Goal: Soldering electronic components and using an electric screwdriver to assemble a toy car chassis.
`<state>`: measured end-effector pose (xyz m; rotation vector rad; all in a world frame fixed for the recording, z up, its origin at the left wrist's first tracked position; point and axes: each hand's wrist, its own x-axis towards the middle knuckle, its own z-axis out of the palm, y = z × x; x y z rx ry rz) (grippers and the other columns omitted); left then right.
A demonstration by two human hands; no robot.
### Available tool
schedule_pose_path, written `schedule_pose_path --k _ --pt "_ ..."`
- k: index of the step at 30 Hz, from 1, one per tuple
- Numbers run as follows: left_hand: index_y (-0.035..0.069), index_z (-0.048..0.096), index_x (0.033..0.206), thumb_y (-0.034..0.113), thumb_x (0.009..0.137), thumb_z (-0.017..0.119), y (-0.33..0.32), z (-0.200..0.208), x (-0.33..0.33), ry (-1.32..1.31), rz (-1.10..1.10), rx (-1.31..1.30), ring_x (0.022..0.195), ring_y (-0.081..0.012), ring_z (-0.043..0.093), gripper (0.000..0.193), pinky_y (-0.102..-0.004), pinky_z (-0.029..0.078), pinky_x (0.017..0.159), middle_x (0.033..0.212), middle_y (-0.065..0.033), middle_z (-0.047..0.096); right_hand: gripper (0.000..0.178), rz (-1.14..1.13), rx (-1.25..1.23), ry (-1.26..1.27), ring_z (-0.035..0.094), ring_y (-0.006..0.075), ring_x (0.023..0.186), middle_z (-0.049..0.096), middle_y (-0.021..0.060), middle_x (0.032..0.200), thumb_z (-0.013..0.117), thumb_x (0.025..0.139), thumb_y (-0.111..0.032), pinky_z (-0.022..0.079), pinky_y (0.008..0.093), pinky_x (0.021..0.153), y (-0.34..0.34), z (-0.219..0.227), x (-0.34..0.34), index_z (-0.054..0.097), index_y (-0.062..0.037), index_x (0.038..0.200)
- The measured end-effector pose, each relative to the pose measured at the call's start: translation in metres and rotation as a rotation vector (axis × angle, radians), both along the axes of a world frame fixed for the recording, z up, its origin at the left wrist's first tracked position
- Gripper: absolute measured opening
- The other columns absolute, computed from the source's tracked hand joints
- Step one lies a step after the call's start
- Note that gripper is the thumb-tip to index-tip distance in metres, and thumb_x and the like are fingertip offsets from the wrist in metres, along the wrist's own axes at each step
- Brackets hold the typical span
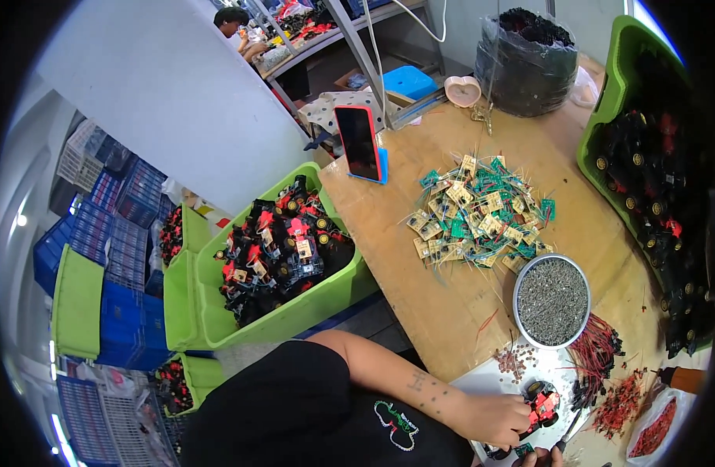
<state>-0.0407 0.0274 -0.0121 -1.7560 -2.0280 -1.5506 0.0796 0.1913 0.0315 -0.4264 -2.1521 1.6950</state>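
My left hand [494, 420] reaches in across the lower middle. Its fingers are curled and pinched together beside a red and black toy car chassis [543, 405] on a white work surface [470, 380]. What the pinch holds is hidden. At the bottom edge, only the fingertips of my right hand [546, 458] show, closed around a slim dark pen-like tool [572, 430]. A small green circuit board [523, 449] lies between the two hands, partly covered.
A round tray of small metal screws [552, 302] stands beyond the chassis. Farther off lie heaped circuit boards [482, 210] and a propped phone [359, 144]. Green bins of car parts [295, 331] [607, 101] flank the table. Red wires [595, 350] are bundled at right.
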Motion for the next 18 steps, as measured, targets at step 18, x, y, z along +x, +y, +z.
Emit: schedule_pose_path --k 18 --pt "0.005 0.058 0.079 0.015 0.077 0.060 -0.004 -0.003 0.013 -0.318 0.172 -0.308 0.090 -0.0313 0.055 0.010 -0.0420 0.047 0.073 0.092 -0.0128 0.052 0.036 -0.002 0.078 0.012 0.053 0.0185 0.074 0.060 0.0105 0.087 0.062 0.093 -0.002 0.047 0.0328 0.069 -0.008 0.006 0.003 0.051 0.0035 0.126"
